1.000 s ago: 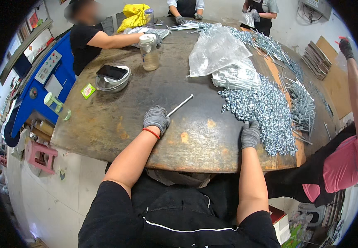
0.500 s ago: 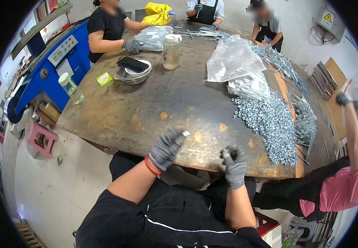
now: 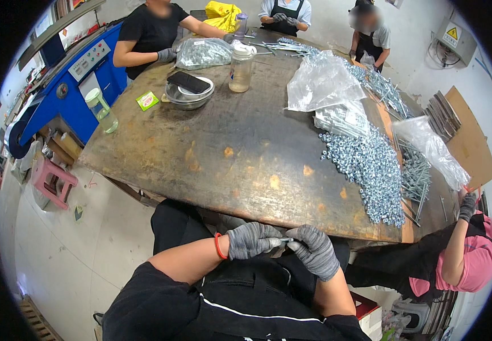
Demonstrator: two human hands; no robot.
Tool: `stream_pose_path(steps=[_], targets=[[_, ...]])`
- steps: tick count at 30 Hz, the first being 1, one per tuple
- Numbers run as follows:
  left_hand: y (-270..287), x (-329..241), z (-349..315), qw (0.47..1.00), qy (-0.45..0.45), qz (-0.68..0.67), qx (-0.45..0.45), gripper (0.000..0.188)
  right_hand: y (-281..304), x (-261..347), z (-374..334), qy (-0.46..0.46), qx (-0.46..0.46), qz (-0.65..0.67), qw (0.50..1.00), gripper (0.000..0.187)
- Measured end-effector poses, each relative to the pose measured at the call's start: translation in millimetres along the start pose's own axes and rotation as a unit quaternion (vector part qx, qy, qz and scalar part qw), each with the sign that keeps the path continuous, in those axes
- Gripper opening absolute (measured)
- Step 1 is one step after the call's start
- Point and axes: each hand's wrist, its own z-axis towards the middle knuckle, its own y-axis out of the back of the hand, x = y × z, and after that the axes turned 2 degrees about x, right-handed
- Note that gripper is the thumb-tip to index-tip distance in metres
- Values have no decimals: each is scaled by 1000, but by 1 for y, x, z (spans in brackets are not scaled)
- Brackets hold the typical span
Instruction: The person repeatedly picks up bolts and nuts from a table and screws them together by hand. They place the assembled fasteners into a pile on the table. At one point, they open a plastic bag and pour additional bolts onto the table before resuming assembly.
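Close to my lap, just off the table's near edge, my two grey-gloved hands meet fingertip to fingertip. My left hand (image 3: 254, 240), with a red band at its wrist, pinches a small shiny metal fastener (image 3: 286, 240). On the other end of that fastener, the thumb and fingers of my right hand (image 3: 316, 253) are closed; the glove hides whether a second part is there. To the right on the table lies a wide heap of small metal nuts (image 3: 365, 170). Beyond its right side are loose long bolts (image 3: 415, 173).
The dark table (image 3: 229, 187) carries a clear plastic bag (image 3: 325, 82), a water bottle (image 3: 241, 69), and a metal bowl (image 3: 189, 101) with a phone (image 3: 188, 82). Several co-workers stand around it; one in pink (image 3: 467, 261) at right holds a plastic bag (image 3: 433, 148). A pink stool (image 3: 53, 182) stands left.
My hands have come down from over the table and together at its near edge, meeting on the fastener. The co-worker at right has lowered an arm, with the plastic bag now over the table's edge.
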Motion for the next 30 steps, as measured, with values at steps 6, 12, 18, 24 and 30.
stream_pose_path(steps=[6, 12, 18, 24, 30], targets=[[-16, 8, 9, 980, -113, 159, -44, 33, -12, -5, -10, -36, -58, -192, 979, 23], [-36, 15, 8, 969, -179, 96, -141, 27, -15, -3, -12, -73, -91, -220, 969, 37], [-33, 10, -1, 985, -152, 16, -79, 28, 1, 12, -8, 18, -13, -176, 984, 28], [-15, 0, -7, 910, 58, -345, 224, 31, 14, 21, -17, 96, 92, -173, 976, 22], [-29, 27, -9, 706, 210, -579, 349, 32, 15, 32, -22, 178, 130, -134, 966, 27]])
